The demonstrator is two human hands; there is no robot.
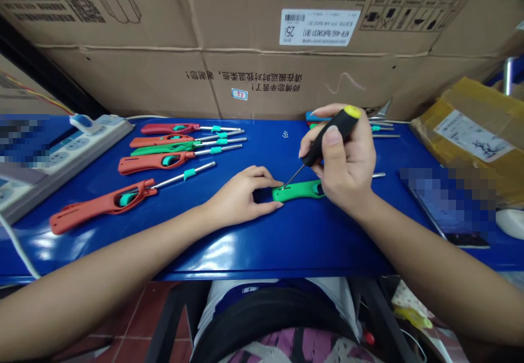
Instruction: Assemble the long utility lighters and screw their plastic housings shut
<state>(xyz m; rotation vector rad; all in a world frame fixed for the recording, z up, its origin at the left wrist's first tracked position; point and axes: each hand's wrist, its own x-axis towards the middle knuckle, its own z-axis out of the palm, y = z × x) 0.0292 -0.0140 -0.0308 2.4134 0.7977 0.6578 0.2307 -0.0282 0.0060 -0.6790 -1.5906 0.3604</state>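
A green long-neck lighter (pixel 298 190) lies on the blue tabletop (pixel 254 254). My left hand (pixel 245 195) pinches its butt end between thumb and fingers. In my right hand (pixel 347 161) is a screwdriver (pixel 329 138) with a black handle and yellow end cap. Its thin shaft slants down to the left, and the tip meets the lighter's handle near the slot. My right hand covers part of the lighter's front, and its metal tube shows beyond the hand.
Several red and green lighters, including an orange-red one (pixel 102 206), lie at left beside a power strip (pixel 73 150). More lighters (pixel 379 128) lie behind my right hand. A large cardboard box (pixel 245 68) stands at the back. At right are a yellow-taped package (pixel 462 139) and a phone (pixel 454 204).
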